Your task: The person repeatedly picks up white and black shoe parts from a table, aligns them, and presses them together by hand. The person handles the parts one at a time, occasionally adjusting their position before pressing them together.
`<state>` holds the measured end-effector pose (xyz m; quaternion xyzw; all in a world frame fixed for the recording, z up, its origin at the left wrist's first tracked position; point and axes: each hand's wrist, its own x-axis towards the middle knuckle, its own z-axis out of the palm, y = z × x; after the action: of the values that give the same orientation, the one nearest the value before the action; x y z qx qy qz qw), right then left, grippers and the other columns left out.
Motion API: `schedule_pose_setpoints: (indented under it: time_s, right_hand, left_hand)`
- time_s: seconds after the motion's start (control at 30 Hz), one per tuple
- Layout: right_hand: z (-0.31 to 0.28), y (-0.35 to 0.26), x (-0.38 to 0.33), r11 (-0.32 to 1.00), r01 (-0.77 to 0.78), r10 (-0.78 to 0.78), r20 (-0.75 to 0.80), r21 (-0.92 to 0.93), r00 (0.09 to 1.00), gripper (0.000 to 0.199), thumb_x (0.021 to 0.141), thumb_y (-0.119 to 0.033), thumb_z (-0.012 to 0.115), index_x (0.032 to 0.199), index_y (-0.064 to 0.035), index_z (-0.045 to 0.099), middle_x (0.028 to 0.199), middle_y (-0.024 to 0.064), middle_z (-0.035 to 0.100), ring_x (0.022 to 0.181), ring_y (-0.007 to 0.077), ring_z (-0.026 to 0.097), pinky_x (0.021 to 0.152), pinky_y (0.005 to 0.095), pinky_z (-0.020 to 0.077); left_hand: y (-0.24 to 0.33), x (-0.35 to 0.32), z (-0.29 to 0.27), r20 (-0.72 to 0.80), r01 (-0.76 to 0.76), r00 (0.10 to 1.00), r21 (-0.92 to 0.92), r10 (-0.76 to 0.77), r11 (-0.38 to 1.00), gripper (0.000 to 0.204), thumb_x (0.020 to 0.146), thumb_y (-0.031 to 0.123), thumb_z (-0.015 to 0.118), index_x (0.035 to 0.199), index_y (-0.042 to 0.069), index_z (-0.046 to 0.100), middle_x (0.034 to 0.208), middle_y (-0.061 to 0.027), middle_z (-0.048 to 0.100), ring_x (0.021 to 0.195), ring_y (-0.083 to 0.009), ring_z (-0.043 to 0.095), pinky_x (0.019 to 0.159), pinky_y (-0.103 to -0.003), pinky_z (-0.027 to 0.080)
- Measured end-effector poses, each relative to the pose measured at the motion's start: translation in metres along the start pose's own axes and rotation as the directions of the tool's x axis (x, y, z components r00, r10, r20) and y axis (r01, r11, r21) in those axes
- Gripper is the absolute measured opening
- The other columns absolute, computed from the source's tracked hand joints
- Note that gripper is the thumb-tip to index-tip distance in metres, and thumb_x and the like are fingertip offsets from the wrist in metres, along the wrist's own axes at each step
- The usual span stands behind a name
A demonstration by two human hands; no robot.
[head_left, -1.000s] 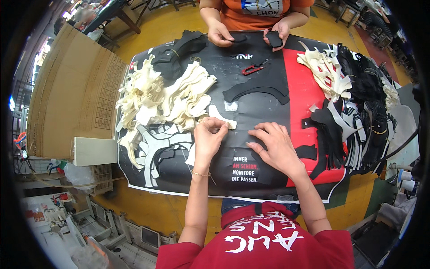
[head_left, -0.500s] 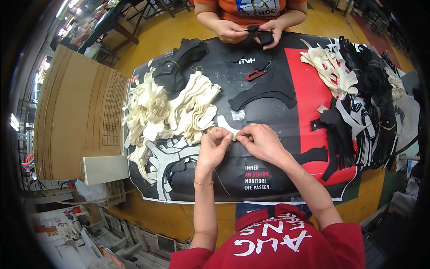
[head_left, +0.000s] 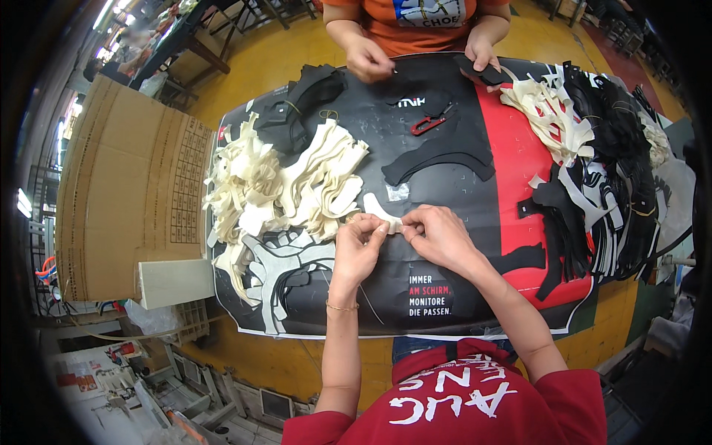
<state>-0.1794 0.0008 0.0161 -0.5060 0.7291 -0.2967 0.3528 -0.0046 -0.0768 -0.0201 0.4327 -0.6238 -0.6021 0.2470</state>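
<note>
Between my two hands, a small curved cream fabric piece [head_left: 382,211] is pinched above the dark table cover. My left hand [head_left: 359,241] closes thumb and fingers on its left side. On its other edge, my right hand [head_left: 434,233] pinches with thumb and forefinger. The piece's upper end sticks out free above my fingers. Left of my left hand lie a stack of cream fabric pieces [head_left: 322,174] and several pale grey cut pieces with dark edges [head_left: 271,278]. A small clear plastic bag [head_left: 397,192] rests just beyond my hands.
Red-handled thread snips [head_left: 430,124] and black curved pieces [head_left: 441,156] lie beyond my hands. Across the table, a co-worker's hand [head_left: 369,61] is near the edge. Heaps of black strips [head_left: 619,148] and cream pieces [head_left: 549,119] cover the right; a cardboard box [head_left: 126,193] stands left.
My hands stay nearly in place, still pinching the cream piece. The co-worker's hands have moved apart, one carrying a black piece toward the right-hand heap.
</note>
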Motion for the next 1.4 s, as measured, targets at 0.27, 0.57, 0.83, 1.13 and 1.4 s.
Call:
schedule_pose_setpoints:
  time_s: [0.27, 0.57, 0.83, 1.13, 1.4]
  right_hand:
    - [0.009, -0.004, -0.015, 0.844, 0.389, -0.488, -0.228, -0.369, 0.843, 0.033, 0.080, -0.012, 0.069, 0.112, -0.0053, 0.065, 0.110, 0.0106, 0.063, 0.107, 0.0277, 0.061, 0.089, 0.0391, 0.0482]
    - [0.033, 0.010, -0.016, 0.597, 0.451, -0.630, -0.040, -0.663, 0.776, 0.019, 0.082, -0.013, 0.064, 0.097, -0.0026, 0.071, 0.100, 0.0083, 0.064, 0.108, 0.0255, 0.060, 0.097, 0.0412, 0.0449]
    - [0.030, 0.001, -0.015, 0.574, 0.447, -0.604, 0.014, -0.686, 0.797, 0.015, 0.083, -0.012, 0.063, 0.093, -0.0033, 0.071, 0.096, 0.0078, 0.063, 0.107, 0.0267, 0.061, 0.107, 0.0500, 0.0398]
    - [0.021, -0.011, -0.017, 0.737, 0.461, -0.600, -0.163, -0.495, 0.783, 0.022, 0.094, -0.023, 0.064, 0.093, -0.0032, 0.073, 0.104, 0.0094, 0.068, 0.109, 0.0281, 0.060, 0.112, 0.0503, 0.0317]
    - [-0.021, -0.027, -0.069, 0.730, 0.123, -0.329, 0.188, 0.673, 0.926, 0.036, 0.102, -0.024, 0.065, 0.125, 0.0029, 0.065, 0.106, 0.0058, 0.072, 0.097, 0.0087, 0.064, 0.081, 0.0264, 0.0540]
  left_hand:
    - [0.000, 0.001, -0.004, 0.022, 0.004, 1.000, -0.116, -0.001, 0.993, 0.022, 0.108, 0.023, 0.053, 0.103, 0.002, 0.059, 0.089, -0.0024, 0.065, 0.079, -0.0069, 0.055, 0.071, -0.024, 0.045]
    - [0.021, -0.035, -0.033, -0.148, -0.076, 0.988, -0.264, 0.038, 0.962, 0.021, 0.108, 0.020, 0.052, 0.117, 0.002, 0.058, 0.097, -0.0036, 0.064, 0.082, -0.0087, 0.055, 0.074, -0.024, 0.047]
    - [0.038, -0.098, -0.135, -0.362, -0.425, 0.903, -0.672, 0.231, 0.606, 0.032, 0.104, 0.022, 0.057, 0.132, 0.008, 0.055, 0.115, -0.0035, 0.062, 0.088, -0.0157, 0.050, 0.073, -0.030, 0.042]
    - [0.103, -0.158, -0.110, -0.585, -0.733, 0.626, -0.217, 0.515, 0.645, 0.021, 0.106, 0.022, 0.052, 0.116, 0.004, 0.057, 0.106, -0.0057, 0.059, 0.087, -0.0138, 0.051, 0.070, -0.029, 0.044]
    - [0.089, -0.111, 0.043, -0.033, -0.416, 0.858, 0.540, 0.513, 0.731, 0.015, 0.084, 0.000, 0.072, 0.098, 0.002, 0.068, 0.101, -0.0133, 0.065, 0.092, -0.0304, 0.064, 0.085, -0.039, 0.050]
